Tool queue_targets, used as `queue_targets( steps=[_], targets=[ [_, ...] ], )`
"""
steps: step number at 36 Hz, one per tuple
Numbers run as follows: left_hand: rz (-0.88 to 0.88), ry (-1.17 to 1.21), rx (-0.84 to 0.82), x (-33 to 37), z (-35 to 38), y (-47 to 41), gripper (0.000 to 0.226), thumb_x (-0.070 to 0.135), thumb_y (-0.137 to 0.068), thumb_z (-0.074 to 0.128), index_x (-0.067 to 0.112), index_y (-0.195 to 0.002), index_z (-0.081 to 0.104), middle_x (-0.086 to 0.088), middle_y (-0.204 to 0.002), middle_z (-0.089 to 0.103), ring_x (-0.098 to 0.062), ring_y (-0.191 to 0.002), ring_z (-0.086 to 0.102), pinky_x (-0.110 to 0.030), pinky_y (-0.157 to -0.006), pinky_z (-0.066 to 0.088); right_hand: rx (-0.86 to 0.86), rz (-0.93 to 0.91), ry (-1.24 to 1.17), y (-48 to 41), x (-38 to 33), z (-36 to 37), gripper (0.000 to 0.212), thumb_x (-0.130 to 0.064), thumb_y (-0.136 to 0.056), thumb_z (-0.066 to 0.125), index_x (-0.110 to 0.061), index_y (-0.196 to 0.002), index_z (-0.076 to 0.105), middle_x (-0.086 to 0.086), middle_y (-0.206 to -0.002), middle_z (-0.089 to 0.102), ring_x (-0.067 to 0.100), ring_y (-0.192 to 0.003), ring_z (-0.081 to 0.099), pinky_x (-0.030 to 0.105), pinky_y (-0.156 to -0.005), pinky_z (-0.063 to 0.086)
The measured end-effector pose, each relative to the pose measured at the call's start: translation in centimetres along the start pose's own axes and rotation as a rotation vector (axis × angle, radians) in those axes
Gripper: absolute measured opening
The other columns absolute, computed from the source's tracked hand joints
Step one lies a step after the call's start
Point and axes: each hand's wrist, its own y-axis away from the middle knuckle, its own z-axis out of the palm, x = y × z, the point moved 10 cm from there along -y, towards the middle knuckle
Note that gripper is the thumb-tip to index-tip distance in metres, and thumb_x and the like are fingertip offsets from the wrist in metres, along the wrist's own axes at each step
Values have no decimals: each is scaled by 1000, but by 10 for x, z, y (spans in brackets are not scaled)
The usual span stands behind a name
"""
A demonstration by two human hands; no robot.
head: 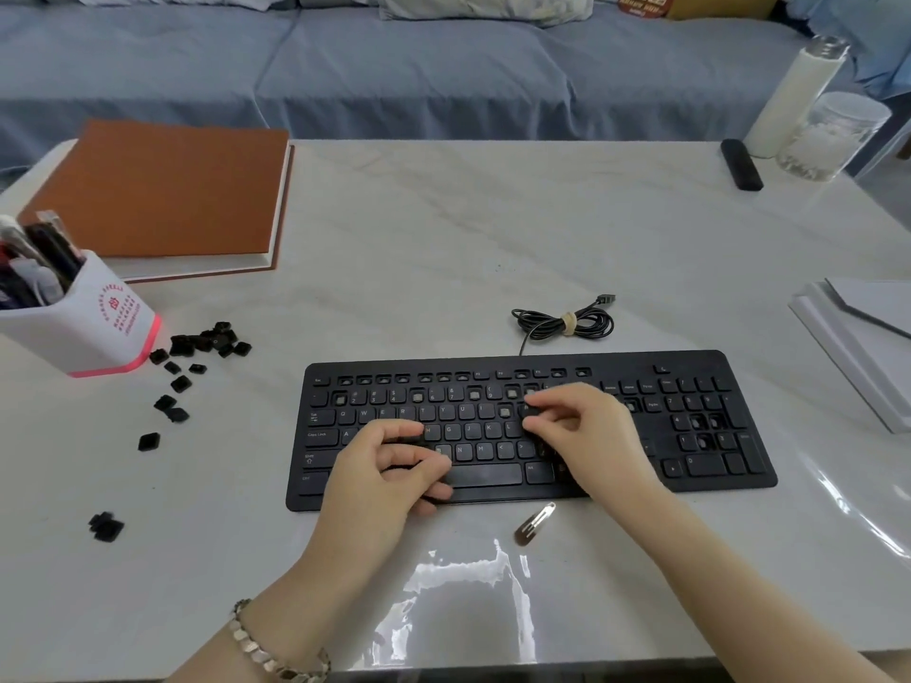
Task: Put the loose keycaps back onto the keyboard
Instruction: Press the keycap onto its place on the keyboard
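Both hands are forward: left hand fingers curled, right hand thumb near forefinger.

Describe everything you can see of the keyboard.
The keyboard is black, plastic-looking, full-size with a number pad, flat on the marbled table. Keycaps are missing in the function row, number row and number pad, exposing sockets. Its cable leaves the far edge to a tied coil. The left hand and right hand rest on its letter keys.

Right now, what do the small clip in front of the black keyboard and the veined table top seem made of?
The small brownish snap clip looks like metal: thin, flat, glinting at its tip. The white grey-veined table top looks like marble or an imitation, seemingly under a clear glossy film: wrinkled reflections at the front.
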Motion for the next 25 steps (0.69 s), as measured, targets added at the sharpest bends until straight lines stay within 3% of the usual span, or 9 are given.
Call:
queue_targets(
  steps=[4,7,12,16,21,25],
  targets=[
    [25,-31,13,-1,-5,-1,18,3,-80,70,15,-89,61,2,-65,69,-4,-52,61,-13,-51,47,-44,-60,141,-15,-9,10,18,-12,-83,67,-16,-100,70,-7,-79,57,0,-62,49,1,-64,38],
    [57,-71,20,1,-10,-1,7,6,-80,70,12,-80,67,-2,-61,66,0,-50,57,-10,-54,46,-83,-72,268,-21,-8,14,22,-15,-85,64,-17,-107,68,-8,-83,53,0,-67,47,9,-63,33],
    [75,-105,22,0,-15,-3,13,9,-80,72,22,-82,70,-11,-73,69,-7,-64,63,-6,-63,46,-77,-102,327,-22,-4,10,22,-11,-84,65,-13,-106,69,-15,-80,43,3,-70,44,17,-81,38],
    [38,-70,-5,-7,-12,-6,20,3,-80,69,21,-88,70,-1,-73,73,-6,-70,68,-8,-70,49,-76,-127,305,-23,-2,11,20,-11,-83,66,-13,-103,69,-17,-82,43,-3,-69,44,12,-73,31],
    [38,32,-17,-6,-8,-6,16,-3,-84,62,13,-87,66,-7,-75,70,-7,-64,68,-13,-59,51,-144,-170,368,-25,-5,16,23,-15,-84,66,-14,-107,69,-2,-102,59,7,-79,48,13,-75,33],
    [52,36,-18,-4,-8,-5,14,-2,-86,61,12,-87,66,-7,-74,69,-3,-59,64,-13,-57,50,-107,-183,306,-26,-4,13,19,-14,-81,69,-14,-100,70,-2,-96,58,3,-73,47,9,-71,34]
  ],
)
